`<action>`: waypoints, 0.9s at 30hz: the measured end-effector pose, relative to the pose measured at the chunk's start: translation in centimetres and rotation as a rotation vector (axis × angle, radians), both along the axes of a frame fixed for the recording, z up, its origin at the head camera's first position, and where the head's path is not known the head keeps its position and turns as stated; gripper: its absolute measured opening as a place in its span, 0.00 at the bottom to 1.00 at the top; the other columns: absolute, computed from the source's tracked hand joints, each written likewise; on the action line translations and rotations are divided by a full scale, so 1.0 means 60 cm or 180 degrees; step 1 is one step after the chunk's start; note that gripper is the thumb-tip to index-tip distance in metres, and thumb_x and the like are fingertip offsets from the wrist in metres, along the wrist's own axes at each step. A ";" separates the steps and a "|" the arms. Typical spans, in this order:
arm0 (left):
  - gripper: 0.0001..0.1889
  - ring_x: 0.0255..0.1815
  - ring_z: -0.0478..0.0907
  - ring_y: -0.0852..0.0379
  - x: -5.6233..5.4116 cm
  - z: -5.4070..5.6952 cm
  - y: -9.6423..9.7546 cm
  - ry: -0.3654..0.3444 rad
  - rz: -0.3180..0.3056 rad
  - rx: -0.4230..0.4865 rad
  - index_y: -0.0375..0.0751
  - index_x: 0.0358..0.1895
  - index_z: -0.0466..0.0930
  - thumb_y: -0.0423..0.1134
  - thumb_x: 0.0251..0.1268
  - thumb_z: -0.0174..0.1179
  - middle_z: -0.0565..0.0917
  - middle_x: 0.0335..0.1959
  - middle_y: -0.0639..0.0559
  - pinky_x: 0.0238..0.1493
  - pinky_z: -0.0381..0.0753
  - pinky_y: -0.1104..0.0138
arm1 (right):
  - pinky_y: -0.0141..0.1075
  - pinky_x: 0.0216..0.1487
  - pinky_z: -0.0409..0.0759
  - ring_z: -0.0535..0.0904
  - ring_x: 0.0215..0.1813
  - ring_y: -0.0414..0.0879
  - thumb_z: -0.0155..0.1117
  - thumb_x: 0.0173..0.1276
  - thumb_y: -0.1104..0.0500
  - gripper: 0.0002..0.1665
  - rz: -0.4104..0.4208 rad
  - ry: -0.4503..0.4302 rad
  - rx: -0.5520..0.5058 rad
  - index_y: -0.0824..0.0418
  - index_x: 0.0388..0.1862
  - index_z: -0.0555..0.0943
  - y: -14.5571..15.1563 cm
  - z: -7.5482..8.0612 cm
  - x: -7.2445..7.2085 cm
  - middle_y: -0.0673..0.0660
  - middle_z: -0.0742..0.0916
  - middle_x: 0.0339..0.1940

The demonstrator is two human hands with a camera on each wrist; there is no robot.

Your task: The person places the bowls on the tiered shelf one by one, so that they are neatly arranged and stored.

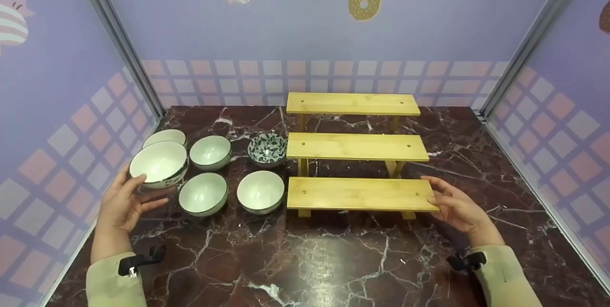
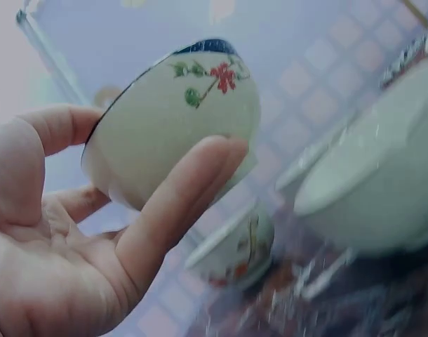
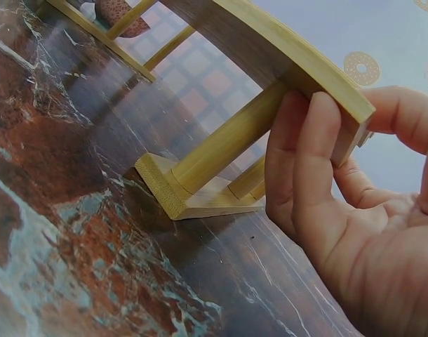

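In the head view my left hand (image 1: 121,197) grips a white bowl (image 1: 159,160) at its left side, thumb at the rim. The left wrist view shows this bowl (image 2: 172,126) tilted and raised, with a red flower and green leaves painted outside. My right hand (image 1: 455,209) pinches the right end of the lowest board (image 1: 360,193) of a three-step wooden rack. From the right wrist, the fingers (image 3: 316,147) are under the board's end beside a round post (image 3: 228,137), and the rack's foot (image 3: 165,189) rests on the marbled tabletop.
Behind the held bowl is another white bowl (image 1: 164,138), partly covered. Two pale green bowls (image 1: 204,195), a white bowl (image 1: 260,191) and a leaf-patterned bowl (image 1: 267,149) stand left of the rack. Patterned walls (image 1: 333,35) enclose the marbled table (image 1: 228,264).
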State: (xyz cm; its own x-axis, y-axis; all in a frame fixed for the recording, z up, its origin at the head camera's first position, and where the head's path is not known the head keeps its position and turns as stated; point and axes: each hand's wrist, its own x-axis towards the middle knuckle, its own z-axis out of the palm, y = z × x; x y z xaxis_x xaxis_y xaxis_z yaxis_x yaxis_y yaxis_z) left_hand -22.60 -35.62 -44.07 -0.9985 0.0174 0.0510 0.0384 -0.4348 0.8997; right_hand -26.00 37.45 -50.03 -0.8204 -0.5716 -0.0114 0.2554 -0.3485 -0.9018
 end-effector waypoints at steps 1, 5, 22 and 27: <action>0.38 0.41 0.91 0.42 -0.002 0.006 0.007 0.0003 -0.0003 -0.0025 0.52 0.85 0.34 0.34 0.83 0.46 0.83 0.53 0.56 0.39 0.94 0.55 | 0.32 0.52 0.91 0.88 0.52 0.43 0.38 0.80 0.75 0.31 0.0000 -0.0004 -0.0009 0.49 0.70 0.71 0.000 0.000 0.000 0.51 0.84 0.58; 0.38 0.41 0.92 0.43 -0.009 0.029 0.034 0.0014 -0.0043 -0.0087 0.49 0.85 0.36 0.35 0.83 0.46 0.84 0.52 0.52 0.39 0.94 0.56 | 0.31 0.50 0.91 0.89 0.51 0.43 0.37 0.80 0.75 0.31 0.0014 -0.0004 -0.0042 0.48 0.69 0.72 -0.001 -0.001 -0.001 0.51 0.84 0.57; 0.37 0.39 0.92 0.49 -0.075 0.107 0.174 -0.0312 -0.0332 -0.0659 0.58 0.86 0.36 0.38 0.84 0.44 0.58 0.78 0.34 0.42 0.94 0.58 | 0.30 0.49 0.91 0.89 0.49 0.42 0.38 0.79 0.75 0.32 -0.0055 -0.0018 0.0015 0.46 0.68 0.74 -0.002 -0.001 0.001 0.50 0.84 0.57; 0.36 0.38 0.91 0.48 -0.105 0.113 0.219 -0.0346 -0.0450 -0.0676 0.58 0.85 0.40 0.37 0.82 0.45 0.54 0.80 0.27 0.41 0.94 0.60 | 0.30 0.48 0.90 0.89 0.49 0.42 0.37 0.79 0.75 0.32 -0.0014 -0.0011 -0.0042 0.47 0.68 0.74 -0.001 -0.004 0.000 0.51 0.84 0.56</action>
